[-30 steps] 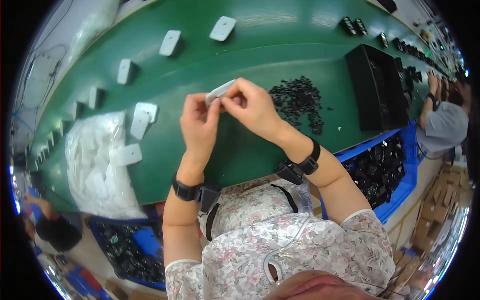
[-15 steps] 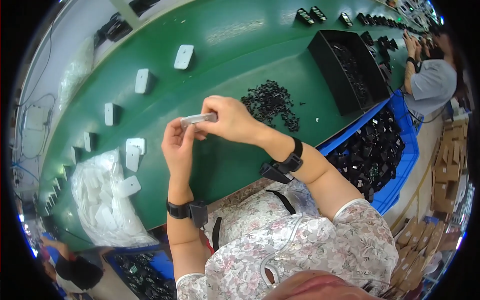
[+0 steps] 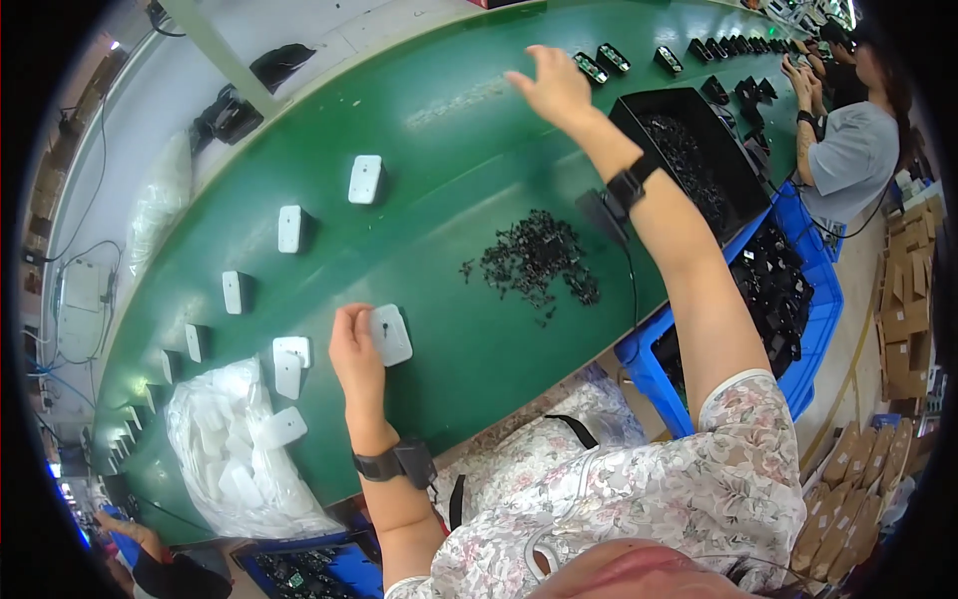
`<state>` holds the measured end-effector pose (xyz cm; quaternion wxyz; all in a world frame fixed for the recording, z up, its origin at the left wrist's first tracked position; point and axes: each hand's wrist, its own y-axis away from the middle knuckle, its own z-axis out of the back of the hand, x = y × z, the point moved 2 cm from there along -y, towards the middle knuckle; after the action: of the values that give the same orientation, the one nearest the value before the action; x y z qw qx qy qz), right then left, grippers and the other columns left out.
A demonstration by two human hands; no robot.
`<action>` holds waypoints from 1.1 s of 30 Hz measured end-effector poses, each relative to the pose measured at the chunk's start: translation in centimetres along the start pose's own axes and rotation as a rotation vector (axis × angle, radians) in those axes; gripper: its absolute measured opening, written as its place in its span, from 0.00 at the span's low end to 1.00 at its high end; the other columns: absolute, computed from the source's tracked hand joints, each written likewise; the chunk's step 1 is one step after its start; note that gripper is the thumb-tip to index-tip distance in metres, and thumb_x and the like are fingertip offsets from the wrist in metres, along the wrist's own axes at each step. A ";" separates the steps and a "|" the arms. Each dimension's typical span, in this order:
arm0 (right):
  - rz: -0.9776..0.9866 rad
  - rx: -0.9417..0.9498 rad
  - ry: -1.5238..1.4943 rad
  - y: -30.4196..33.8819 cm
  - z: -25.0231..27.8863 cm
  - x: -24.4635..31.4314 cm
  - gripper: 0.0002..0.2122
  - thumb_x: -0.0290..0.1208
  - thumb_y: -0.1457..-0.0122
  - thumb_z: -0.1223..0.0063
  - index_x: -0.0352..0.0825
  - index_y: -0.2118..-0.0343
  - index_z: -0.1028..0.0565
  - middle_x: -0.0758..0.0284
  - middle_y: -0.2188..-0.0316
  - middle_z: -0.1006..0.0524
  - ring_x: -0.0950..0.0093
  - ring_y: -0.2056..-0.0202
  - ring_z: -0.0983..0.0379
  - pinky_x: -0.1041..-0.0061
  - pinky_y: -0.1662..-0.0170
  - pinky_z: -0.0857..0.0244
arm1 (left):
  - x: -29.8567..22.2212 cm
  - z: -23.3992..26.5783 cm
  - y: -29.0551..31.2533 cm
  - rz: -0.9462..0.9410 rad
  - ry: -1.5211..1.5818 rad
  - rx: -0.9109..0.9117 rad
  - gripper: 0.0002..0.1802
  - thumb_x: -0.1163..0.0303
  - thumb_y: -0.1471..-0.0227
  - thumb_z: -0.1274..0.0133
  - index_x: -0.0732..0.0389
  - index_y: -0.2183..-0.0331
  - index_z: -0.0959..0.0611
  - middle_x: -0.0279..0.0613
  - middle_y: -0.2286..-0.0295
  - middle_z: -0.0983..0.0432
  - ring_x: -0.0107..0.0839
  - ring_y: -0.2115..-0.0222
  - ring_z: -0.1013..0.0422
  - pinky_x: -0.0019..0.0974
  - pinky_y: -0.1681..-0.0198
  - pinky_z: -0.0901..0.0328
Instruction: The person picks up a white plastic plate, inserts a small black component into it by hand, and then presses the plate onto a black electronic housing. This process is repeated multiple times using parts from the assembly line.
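My left hand (image 3: pixel 356 344) grips the edge of a white plastic cover (image 3: pixel 393 344) with rounded corners; a small dark piece shows on its face. Far across the green table my right hand (image 3: pixel 555 88) is stretched out with fingers spread, holding nothing. Just beyond its fingers stand black housings (image 3: pixel 591 68) with green circuit boards inside. A loose heap of small black parts (image 3: pixel 534 255) lies on the table, to the right of the white cover.
An open clear bag of white covers (image 3: pixel 225 449) lies at the left. White-topped black units (image 3: pixel 289 230) stand in a curved row. A black box (image 3: pixel 689 150) of small parts sits at the right, above a blue bin (image 3: pixel 820 299). Another person (image 3: pixel 848 150) works at the far right.
My right hand has let go of the white cover and swung far forward to the right, opening. My left hand keeps the cover, now lower, with its face turned up.
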<state>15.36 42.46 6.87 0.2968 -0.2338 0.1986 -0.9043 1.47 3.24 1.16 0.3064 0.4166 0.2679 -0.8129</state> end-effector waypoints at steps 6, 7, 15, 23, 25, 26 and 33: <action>-0.300 -0.036 0.340 -6.5 -4.9 -7.3 0.29 0.47 0.45 0.49 0.37 0.44 0.40 0.53 0.45 0.40 0.57 0.45 0.40 0.59 0.47 0.42 | -2.9 0.3 1.3 -0.070 -0.502 0.006 0.18 0.62 0.48 0.46 0.62 0.59 0.27 0.46 0.67 0.33 0.43 0.67 0.33 0.41 0.64 0.37; -0.336 -0.002 0.402 -7.0 -5.5 -7.8 0.29 0.47 0.44 0.49 0.38 0.43 0.40 0.53 0.43 0.42 0.58 0.45 0.41 0.59 0.48 0.42 | -3.2 0.3 1.5 -0.070 -0.545 0.010 0.23 0.63 0.54 0.42 0.64 0.58 0.29 0.45 0.69 0.35 0.42 0.68 0.35 0.40 0.65 0.38; -0.287 0.148 0.420 -6.8 -5.6 -9.3 0.21 0.43 0.47 0.44 0.36 0.54 0.30 0.53 0.52 0.32 0.59 0.49 0.36 0.61 0.53 0.34 | -4.1 -0.6 2.2 -0.166 -0.613 0.118 0.36 0.69 0.64 0.35 0.69 0.54 0.34 0.52 0.65 0.35 0.51 0.63 0.38 0.45 0.60 0.40; 0.093 0.346 -0.336 -1.3 -1.6 2.0 0.20 0.39 0.54 0.39 0.33 0.60 0.27 0.56 0.62 0.28 0.63 0.59 0.30 0.70 0.56 0.35 | -4.5 -1.0 1.8 -0.328 -0.474 0.144 0.31 0.81 0.63 0.42 0.66 0.53 0.31 0.54 0.60 0.33 0.53 0.59 0.39 0.46 0.55 0.41; 0.355 0.431 -0.488 3.0 -0.2 7.8 0.20 0.38 0.54 0.39 0.34 0.59 0.28 0.60 0.65 0.28 0.65 0.62 0.30 0.72 0.55 0.36 | -3.7 -0.6 2.1 -0.298 -0.408 0.148 0.30 0.82 0.63 0.42 0.66 0.53 0.31 0.53 0.60 0.33 0.53 0.58 0.39 0.46 0.54 0.41; 0.445 0.472 -0.527 5.2 0.7 9.8 0.21 0.37 0.54 0.39 0.35 0.58 0.28 0.63 0.66 0.28 0.66 0.63 0.30 0.73 0.54 0.36 | -3.4 -0.5 2.1 -0.323 -0.403 0.137 0.31 0.82 0.64 0.42 0.65 0.53 0.31 0.53 0.60 0.33 0.53 0.58 0.38 0.46 0.54 0.41; 0.586 0.504 -0.728 14.7 4.5 15.8 0.18 0.29 0.53 0.41 0.33 0.58 0.30 0.63 0.66 0.28 0.68 0.60 0.29 0.71 0.53 0.37 | -1.9 1.0 1.2 -0.209 -0.164 0.083 0.28 0.82 0.60 0.44 0.63 0.53 0.30 0.50 0.61 0.29 0.48 0.58 0.34 0.42 0.54 0.38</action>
<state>13.03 20.54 8.03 0.6337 -0.3887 -0.0840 -0.6635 2.70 2.31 3.10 0.2236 0.3308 0.2501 -0.8820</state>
